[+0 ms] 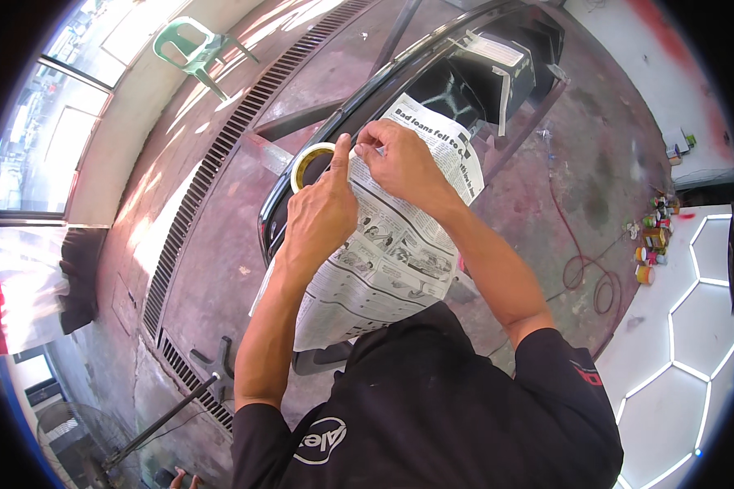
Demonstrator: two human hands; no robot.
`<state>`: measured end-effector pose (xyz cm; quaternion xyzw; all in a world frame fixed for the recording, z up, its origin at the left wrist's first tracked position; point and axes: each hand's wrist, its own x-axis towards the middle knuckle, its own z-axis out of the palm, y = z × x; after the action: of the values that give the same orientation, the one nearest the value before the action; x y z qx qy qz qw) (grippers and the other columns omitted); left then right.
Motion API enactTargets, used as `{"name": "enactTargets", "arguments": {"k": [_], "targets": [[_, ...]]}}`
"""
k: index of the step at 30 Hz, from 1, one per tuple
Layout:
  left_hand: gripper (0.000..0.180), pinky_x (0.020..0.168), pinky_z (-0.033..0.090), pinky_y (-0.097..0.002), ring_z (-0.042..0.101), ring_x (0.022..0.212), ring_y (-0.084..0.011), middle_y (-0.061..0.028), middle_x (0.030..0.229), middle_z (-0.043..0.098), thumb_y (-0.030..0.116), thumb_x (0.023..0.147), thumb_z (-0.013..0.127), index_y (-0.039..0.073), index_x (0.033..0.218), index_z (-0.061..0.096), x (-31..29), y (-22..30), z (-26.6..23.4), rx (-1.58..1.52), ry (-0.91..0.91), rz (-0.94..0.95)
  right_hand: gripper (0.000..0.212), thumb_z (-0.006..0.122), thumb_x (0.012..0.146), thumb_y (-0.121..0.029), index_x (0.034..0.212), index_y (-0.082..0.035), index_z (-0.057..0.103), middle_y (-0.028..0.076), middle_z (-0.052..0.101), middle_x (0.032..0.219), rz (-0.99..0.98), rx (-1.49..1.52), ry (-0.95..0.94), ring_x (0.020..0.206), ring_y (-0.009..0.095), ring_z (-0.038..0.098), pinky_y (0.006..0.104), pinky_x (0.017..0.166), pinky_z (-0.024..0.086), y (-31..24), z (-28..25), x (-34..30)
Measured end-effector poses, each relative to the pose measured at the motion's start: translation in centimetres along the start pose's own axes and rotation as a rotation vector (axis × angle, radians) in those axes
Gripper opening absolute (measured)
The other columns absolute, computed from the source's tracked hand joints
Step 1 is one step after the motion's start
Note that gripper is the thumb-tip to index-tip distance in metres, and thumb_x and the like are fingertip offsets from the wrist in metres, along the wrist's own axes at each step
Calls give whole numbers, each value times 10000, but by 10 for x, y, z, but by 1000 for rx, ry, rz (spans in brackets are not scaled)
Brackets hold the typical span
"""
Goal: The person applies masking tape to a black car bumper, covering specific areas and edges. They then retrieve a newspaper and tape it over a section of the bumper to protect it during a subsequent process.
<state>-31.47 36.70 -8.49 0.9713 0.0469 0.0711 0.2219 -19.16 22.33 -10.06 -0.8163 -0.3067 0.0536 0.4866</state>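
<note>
My left hand is closed on a roll of pale masking tape, its index finger stretched up along the ring. Right beside it, my right hand pinches a short pale strip of tape at the newspaper's upper left edge; the fingertips partly hide it. A printed newspaper sheet hangs below both hands, in front of my body. Behind the sheet lies a long glossy black car bumper. Tape and paper cover part of its far end.
Metal stand legs hold up the bumper. A green plastic chair stands far left, past a floor drain grate. A red hose coils on the floor at right, near several small cans. A fan is at lower left.
</note>
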Motion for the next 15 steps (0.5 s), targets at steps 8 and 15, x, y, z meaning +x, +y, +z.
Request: {"name": "enactTargets", "arguments": {"k": [8,15], "targets": [[769,630,569,-515,732,651,-372,-198,834,728,114,961,610,205,1698,411,1,-7,0,274,-160,-23,145,697,991,-155,965,-12,701,233,758,871,118,-318,273,851,429,749,498,795,573,50,-26,61],[708,612,570,-499,738,633,-352,-187,785,736,154,978,623,209,1669,476,5,-9,3,317,-165,-32,136,710,982,-163,958,-29,713,231,768,901,148,-458,204,880,453,748,530,805,580,58,-25,76]]}}
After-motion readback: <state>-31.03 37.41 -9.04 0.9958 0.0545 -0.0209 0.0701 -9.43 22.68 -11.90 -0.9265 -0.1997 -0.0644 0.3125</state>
